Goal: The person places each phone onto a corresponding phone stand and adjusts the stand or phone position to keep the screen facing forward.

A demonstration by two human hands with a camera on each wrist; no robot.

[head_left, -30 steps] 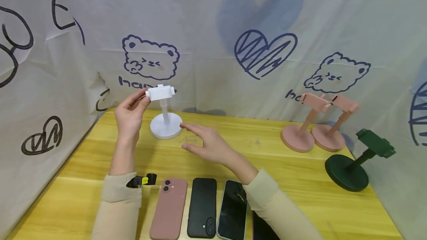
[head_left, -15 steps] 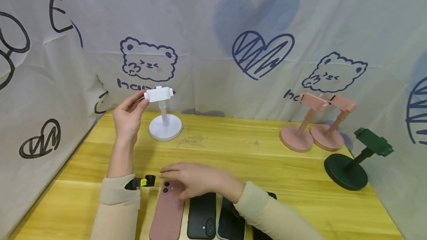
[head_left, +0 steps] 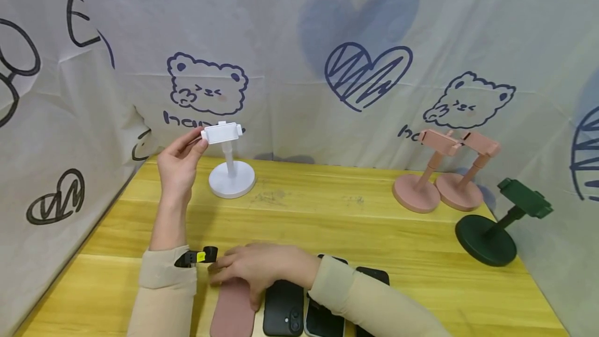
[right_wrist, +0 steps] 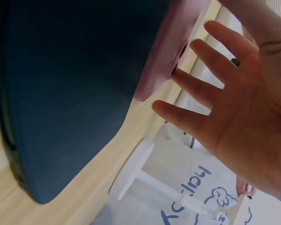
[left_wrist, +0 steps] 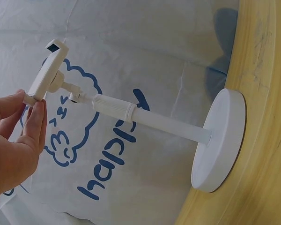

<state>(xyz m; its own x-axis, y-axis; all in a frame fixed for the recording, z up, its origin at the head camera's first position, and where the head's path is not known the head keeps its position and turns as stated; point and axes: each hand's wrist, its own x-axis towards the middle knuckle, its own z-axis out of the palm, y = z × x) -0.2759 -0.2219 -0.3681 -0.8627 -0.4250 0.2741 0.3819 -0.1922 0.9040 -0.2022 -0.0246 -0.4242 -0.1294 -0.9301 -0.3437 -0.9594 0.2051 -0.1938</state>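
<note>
My left hand (head_left: 177,163) pinches the left end of the clamp head on a white phone stand (head_left: 231,180), thumb in front and fingers behind. The stand's round base (left_wrist: 220,140) rests upright on the table, and its clamp holds no phone. Over the upper end of a pink phone (head_left: 232,311), back up, reaches my right hand (head_left: 262,267). It covers the camera end in the head view. In the right wrist view its fingers are spread, the fingertips (right_wrist: 180,77) close beside the pink phone's lenses. Next to that lies a black phone (head_left: 283,306), back up.
Farther right lie a screen-up phone (head_left: 323,321) and another dark phone (head_left: 374,274), both partly under my right sleeve. Two pink phone stands (head_left: 416,194) and a dark green stand (head_left: 486,241) stand at the table's right side. A printed cloth (head_left: 290,25) hangs behind the table (head_left: 327,212).
My right hand has moved from beside the white stand's base down and left to the pink phone's upper end. The left hand keeps its pinch on the stand's clamp.
</note>
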